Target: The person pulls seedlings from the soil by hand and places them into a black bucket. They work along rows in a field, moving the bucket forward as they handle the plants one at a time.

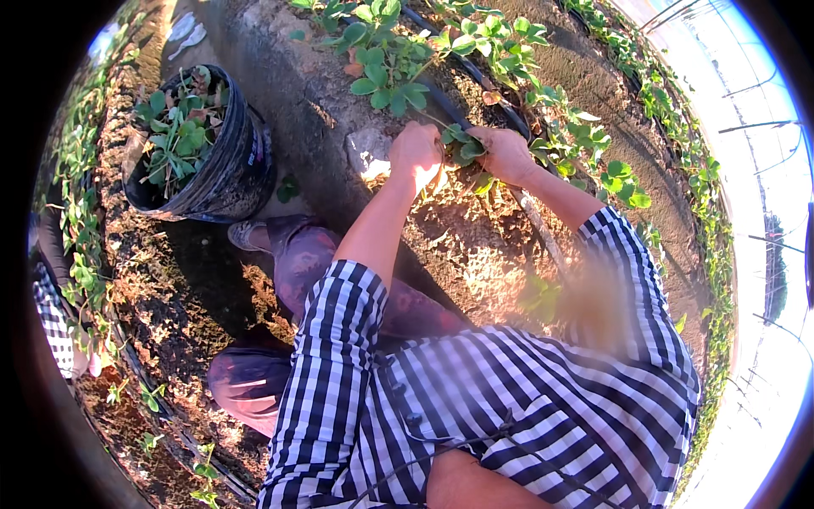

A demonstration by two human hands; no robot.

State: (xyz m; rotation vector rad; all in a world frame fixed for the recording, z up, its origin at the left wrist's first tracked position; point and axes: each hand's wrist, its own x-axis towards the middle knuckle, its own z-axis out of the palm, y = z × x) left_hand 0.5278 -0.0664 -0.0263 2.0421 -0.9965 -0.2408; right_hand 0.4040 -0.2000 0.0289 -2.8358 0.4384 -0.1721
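Both bare hands reach into a row of strawberry plants (397, 76) on a raised soil bed. My left hand (416, 153) is curled at the near side of the row, its fingertips around a thin stem or leaf stalk. Close by on the right, my right hand (502, 153) has its thumb and fingers pinched at some green leaves (469, 147); what exactly lies between them is partly hidden. Black drip irrigation hoses (448, 105) run through the plants beside the hands.
A black bucket (245, 159) holding picked leaves stands at the upper left. A pale stone or clod (369, 153) lies beside my left hand. Another plant row (82, 254) borders the far left, where a person in a checked garment (54, 318) is partly visible. White scraps (184, 32) lie beyond the bucket.
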